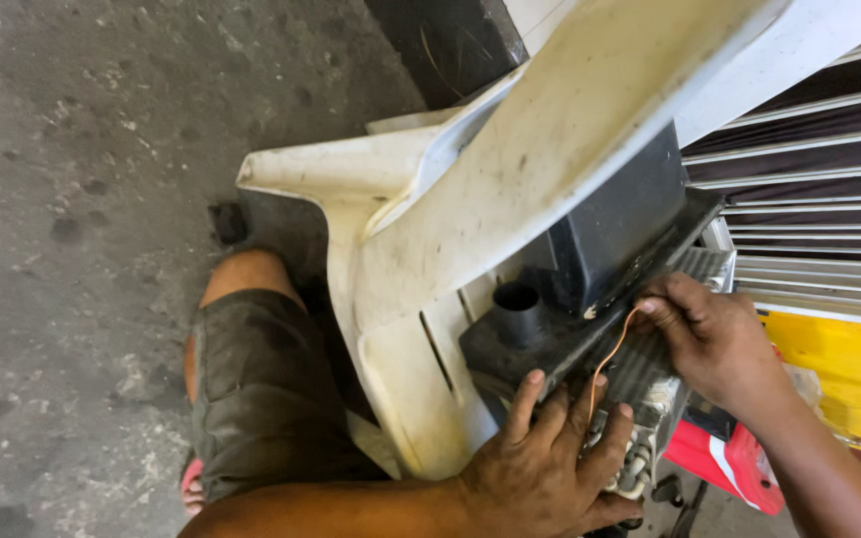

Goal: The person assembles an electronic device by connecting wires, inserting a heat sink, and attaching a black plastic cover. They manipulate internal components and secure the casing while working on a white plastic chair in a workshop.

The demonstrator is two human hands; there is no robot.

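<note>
Your left hand [540, 468] lies spread and flat, fingers apart, pressing on the finned coil [655, 364] where it meets the black plastic housing [590, 259]; use it as your brace so the assembly does not rock against the white cover [510, 199]. Your right hand [715, 339] has thumb and fingertips pinched together on the thin copper-coloured wire [605, 364], which arcs from that pinch towards your left fingers. Feed it gently, without kinking it on the fins.
</note>
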